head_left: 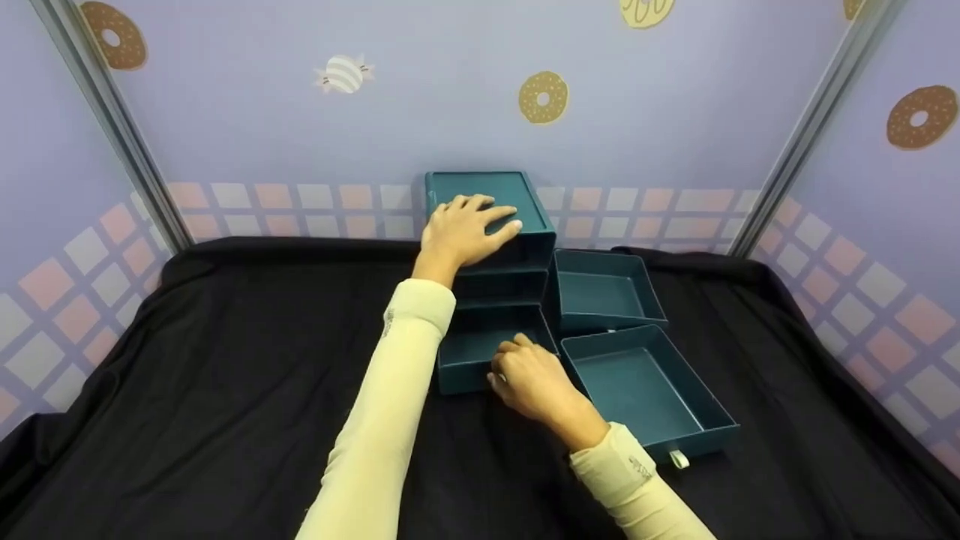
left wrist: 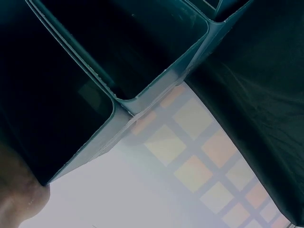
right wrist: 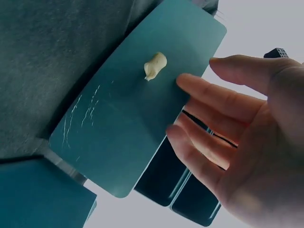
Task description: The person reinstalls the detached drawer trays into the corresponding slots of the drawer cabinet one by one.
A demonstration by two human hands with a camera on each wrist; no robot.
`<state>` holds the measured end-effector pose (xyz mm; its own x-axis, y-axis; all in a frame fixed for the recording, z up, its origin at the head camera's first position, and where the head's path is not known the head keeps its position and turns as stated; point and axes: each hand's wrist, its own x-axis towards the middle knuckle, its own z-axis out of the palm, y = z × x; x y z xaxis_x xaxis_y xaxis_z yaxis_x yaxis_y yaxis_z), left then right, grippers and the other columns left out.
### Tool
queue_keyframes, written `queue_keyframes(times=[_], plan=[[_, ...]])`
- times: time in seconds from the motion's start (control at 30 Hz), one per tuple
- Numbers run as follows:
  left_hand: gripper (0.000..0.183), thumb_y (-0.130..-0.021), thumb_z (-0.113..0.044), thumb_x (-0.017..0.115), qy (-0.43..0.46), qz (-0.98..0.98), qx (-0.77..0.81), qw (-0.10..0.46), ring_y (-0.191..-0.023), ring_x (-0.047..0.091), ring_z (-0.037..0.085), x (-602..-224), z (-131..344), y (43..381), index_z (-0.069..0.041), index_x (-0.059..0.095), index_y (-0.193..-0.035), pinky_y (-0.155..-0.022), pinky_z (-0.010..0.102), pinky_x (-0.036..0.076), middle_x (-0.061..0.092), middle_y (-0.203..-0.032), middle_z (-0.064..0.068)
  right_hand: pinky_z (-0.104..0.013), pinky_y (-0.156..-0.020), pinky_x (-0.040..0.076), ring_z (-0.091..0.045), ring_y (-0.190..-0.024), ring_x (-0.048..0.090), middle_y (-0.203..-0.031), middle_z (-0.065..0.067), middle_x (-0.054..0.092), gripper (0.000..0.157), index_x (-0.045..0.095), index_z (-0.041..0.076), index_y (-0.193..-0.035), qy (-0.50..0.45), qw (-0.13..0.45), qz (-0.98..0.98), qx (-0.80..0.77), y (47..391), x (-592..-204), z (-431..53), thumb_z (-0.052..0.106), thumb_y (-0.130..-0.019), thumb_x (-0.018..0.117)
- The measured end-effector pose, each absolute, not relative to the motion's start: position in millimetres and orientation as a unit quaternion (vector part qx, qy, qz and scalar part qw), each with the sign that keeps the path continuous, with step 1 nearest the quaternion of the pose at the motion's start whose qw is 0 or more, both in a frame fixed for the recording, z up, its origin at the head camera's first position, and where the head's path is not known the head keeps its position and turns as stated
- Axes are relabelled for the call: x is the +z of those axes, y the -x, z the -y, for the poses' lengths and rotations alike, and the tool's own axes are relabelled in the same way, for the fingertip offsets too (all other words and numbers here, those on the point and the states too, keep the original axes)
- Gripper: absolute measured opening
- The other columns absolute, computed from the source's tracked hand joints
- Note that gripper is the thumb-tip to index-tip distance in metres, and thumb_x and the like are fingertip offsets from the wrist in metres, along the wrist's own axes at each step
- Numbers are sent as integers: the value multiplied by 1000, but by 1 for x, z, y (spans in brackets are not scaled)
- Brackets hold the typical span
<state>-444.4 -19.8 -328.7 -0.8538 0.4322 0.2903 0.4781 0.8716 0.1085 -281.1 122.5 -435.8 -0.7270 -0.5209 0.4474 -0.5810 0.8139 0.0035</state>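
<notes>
A teal drawer cabinet (head_left: 480, 184) stands against the back wall, its two upper slots without drawers. My left hand (head_left: 465, 229) rests on the cabinet's top with its fingers spread; only a bit of that hand (left wrist: 21, 194) shows in the left wrist view, beside the slots' edges. The bottom drawer (head_left: 463, 377) sticks out from the cabinet toward me. Right at its front is my right hand (head_left: 529, 375). In the right wrist view its fingers (right wrist: 223, 102) are loosely extended, close by the drawer's scratched front panel (right wrist: 118, 123) and the pale pull tab (right wrist: 156, 65), holding nothing.
Two removed teal drawers lie right of the cabinet: a farther drawer (head_left: 607, 296) beside it and a nearer drawer (head_left: 645, 386) with a pale tab (head_left: 679, 458). A black cloth (head_left: 225, 390) covers the table. Patterned walls (head_left: 450, 97) enclose the back and sides.
</notes>
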Motion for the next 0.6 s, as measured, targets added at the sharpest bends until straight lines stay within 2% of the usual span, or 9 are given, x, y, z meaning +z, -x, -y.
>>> queue_keyframes(times=[0.13,0.3,0.6], plan=[[60,-93,-74,24,236,960,-85,122,-142,30,28,-330,19,444,-48,37,-147,-116,53,25,34,-155,-5,-36,-62,47,-23,-77,50,-76,0,62,16,70,12,-73,-295,244,921,65,286,-440,-117,25,-83,73],[62,-93,-75,23,242,959,-87,122,-143,29,28,-329,17,444,-48,37,-147,-116,54,24,33,-156,-5,-38,-64,47,-25,-77,50,-75,-3,62,19,70,9,-73,-266,262,925,77,291,-443,-113,25,-82,74],[61,-93,-75,23,235,960,-82,127,-143,30,27,-329,20,443,-49,36,-147,-116,54,24,34,-155,-5,-40,-64,50,-26,-76,52,-78,-4,59,21,70,8,-76,-248,212,940,102,301,-439,-104,25,-88,68]])
